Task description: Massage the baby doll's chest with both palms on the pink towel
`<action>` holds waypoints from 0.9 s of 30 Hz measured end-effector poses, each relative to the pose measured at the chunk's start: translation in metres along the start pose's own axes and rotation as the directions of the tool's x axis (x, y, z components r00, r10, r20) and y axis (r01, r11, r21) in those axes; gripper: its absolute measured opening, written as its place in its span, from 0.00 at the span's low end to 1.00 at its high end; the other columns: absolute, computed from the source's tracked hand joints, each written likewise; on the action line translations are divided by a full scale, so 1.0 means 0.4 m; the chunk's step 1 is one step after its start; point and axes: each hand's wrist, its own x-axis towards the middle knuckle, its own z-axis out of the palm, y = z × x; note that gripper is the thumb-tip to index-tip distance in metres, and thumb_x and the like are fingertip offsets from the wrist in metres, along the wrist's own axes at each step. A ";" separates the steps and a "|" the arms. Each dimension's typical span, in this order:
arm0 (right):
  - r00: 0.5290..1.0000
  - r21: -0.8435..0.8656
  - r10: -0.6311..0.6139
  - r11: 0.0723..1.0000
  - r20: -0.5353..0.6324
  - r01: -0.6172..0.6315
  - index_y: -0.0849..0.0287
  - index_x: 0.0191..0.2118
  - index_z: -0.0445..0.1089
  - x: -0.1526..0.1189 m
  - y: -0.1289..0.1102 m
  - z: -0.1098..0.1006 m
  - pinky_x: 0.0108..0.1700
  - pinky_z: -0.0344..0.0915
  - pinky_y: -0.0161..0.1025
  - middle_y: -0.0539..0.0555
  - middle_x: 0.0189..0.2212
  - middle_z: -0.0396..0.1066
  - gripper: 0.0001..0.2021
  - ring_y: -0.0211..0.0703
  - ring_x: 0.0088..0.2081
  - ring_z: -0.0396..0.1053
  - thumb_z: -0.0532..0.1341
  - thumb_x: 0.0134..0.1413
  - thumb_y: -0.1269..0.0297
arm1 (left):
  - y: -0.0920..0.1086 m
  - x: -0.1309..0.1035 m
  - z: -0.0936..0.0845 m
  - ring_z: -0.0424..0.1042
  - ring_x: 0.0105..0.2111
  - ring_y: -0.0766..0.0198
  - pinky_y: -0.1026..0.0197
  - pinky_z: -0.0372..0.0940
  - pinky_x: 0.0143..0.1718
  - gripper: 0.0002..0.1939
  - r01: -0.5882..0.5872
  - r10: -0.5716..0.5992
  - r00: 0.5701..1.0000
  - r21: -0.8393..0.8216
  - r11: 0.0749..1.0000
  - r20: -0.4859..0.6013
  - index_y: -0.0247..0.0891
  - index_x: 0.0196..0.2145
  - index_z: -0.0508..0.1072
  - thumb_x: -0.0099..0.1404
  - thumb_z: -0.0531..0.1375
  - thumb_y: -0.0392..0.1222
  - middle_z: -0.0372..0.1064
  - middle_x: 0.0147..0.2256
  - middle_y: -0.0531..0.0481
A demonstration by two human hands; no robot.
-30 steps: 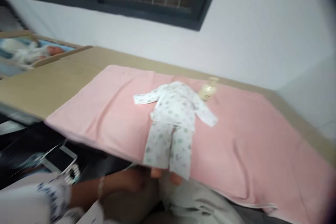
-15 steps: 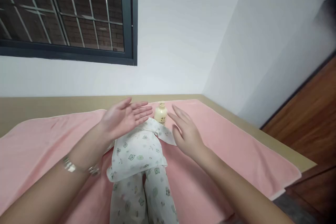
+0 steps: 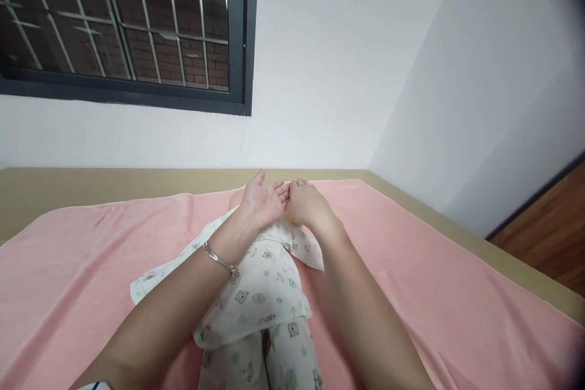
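Note:
My left hand (image 3: 265, 201) is open, palm up, its fingers reaching to my right hand. My right hand (image 3: 311, 204) is curled over the top of a small pale-yellow pump bottle (image 3: 291, 220). Most of the bottle is hidden behind that hand, so the exact grip shows only in part. Below both hands lies a small white long-sleeved top (image 3: 260, 292) with green animal prints, and matching trousers (image 3: 292, 347) extend toward me. A rounded skin-toned shape (image 3: 235, 198) shows beside my left hand, mostly covered.
A pink blanket (image 3: 105, 250) with a pale edge covers the tan surface (image 3: 114, 186). White walls (image 3: 320, 73) rise behind and to the right. A dark-framed window (image 3: 237, 42) with metal bars is at upper left; a wooden panel (image 3: 548, 244) stands at right.
Both hands have come together. My right hand has moved onto the bottle, which stood in plain view between them before. My left palm has shifted right, close against it.

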 end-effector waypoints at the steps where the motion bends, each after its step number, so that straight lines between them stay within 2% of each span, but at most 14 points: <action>1: 1.000 -0.005 0.015 1.000 0.002 -0.015 0.77 0.66 0.58 -0.007 -0.001 0.003 0.67 0.52 0.49 0.73 0.66 0.57 0.28 0.57 0.67 0.55 0.51 0.61 0.73 | -0.006 -0.003 -0.003 0.59 0.66 0.54 0.55 0.65 0.61 0.39 -0.004 0.004 1.000 -0.002 1.000 0.004 0.26 0.71 0.44 0.73 0.40 0.58 0.52 0.68 0.30; 5: 0.997 -0.048 0.064 0.997 0.044 -0.062 0.76 0.71 0.45 -0.034 -0.018 0.011 0.70 0.44 0.55 0.69 0.72 0.41 0.32 0.59 0.72 0.41 0.48 0.63 0.72 | -0.026 -0.035 -0.016 0.59 0.66 0.55 0.55 0.63 0.62 0.37 -0.004 0.004 1.000 0.029 1.000 0.014 0.26 0.70 0.46 0.74 0.39 0.56 0.53 0.67 0.31; 11: 0.991 -0.160 0.127 0.980 0.039 -0.120 0.73 0.73 0.38 -0.057 -0.043 0.035 0.71 0.41 0.55 0.63 0.73 0.33 0.37 0.64 0.73 0.32 0.51 0.63 0.67 | -0.020 -0.147 -0.026 0.56 0.68 0.59 0.57 0.57 0.65 0.34 -0.024 0.027 0.999 0.116 0.993 -0.029 0.30 0.70 0.50 0.74 0.42 0.54 0.53 0.68 0.36; 14: 0.987 -0.224 0.161 0.962 0.000 -0.157 0.71 0.73 0.38 -0.073 -0.058 0.050 0.71 0.37 0.58 0.62 0.73 0.30 0.37 0.65 0.73 0.27 0.52 0.63 0.67 | -0.002 -0.208 -0.023 0.57 0.67 0.59 0.56 0.54 0.67 0.33 -0.036 0.045 0.997 0.160 0.986 -0.058 0.33 0.68 0.53 0.74 0.43 0.54 0.55 0.67 0.36; 17: 0.992 -0.212 0.120 0.971 0.024 -0.113 0.73 0.72 0.46 -0.094 -0.083 0.049 0.71 0.35 0.60 0.66 0.73 0.32 0.35 0.65 0.73 0.26 0.54 0.61 0.68 | 0.028 -0.262 -0.015 0.59 0.66 0.55 0.53 0.53 0.68 0.31 -0.003 0.032 0.992 0.231 0.973 -0.120 0.32 0.66 0.57 0.73 0.45 0.52 0.58 0.66 0.34; 20: 0.999 0.004 0.000 1.000 0.042 0.000 0.74 0.68 0.55 -0.125 -0.124 0.023 0.71 0.40 0.60 0.68 0.72 0.41 0.30 0.65 0.73 0.35 0.53 0.62 0.70 | 0.067 -0.307 -0.004 0.58 0.67 0.52 0.49 0.52 0.68 0.29 0.001 0.055 0.981 0.289 0.957 -0.187 0.32 0.64 0.60 0.71 0.48 0.50 0.60 0.65 0.34; 22: 0.996 0.282 -0.075 0.956 -0.049 0.086 0.70 0.69 0.55 -0.159 -0.157 -0.003 0.70 0.47 0.57 0.66 0.71 0.47 0.27 0.59 0.72 0.44 0.48 0.67 0.68 | 0.090 -0.331 0.002 0.59 0.66 0.52 0.48 0.54 0.68 0.28 -0.083 0.143 0.971 0.294 0.952 -0.190 0.34 0.64 0.60 0.71 0.47 0.50 0.61 0.64 0.36; 24: 0.973 0.541 -0.132 0.813 -0.187 0.214 0.66 0.70 0.52 -0.205 -0.193 -0.028 0.71 0.49 0.53 0.62 0.71 0.49 0.27 0.52 0.71 0.46 0.43 0.71 0.62 | 0.101 -0.347 0.003 0.61 0.65 0.52 0.47 0.56 0.67 0.26 -0.180 0.236 0.956 0.289 0.940 -0.172 0.35 0.63 0.62 0.72 0.46 0.49 0.64 0.62 0.36; 27: 0.887 0.707 -0.308 0.536 -0.345 0.461 0.59 0.72 0.46 -0.290 -0.242 -0.057 0.73 0.42 0.53 0.54 0.73 0.42 0.28 0.47 0.73 0.38 0.41 0.73 0.55 | 0.082 -0.351 -0.010 0.61 0.65 0.50 0.44 0.56 0.67 0.26 -0.264 0.313 0.945 0.343 0.902 -0.096 0.35 0.61 0.64 0.73 0.46 0.50 0.64 0.62 0.36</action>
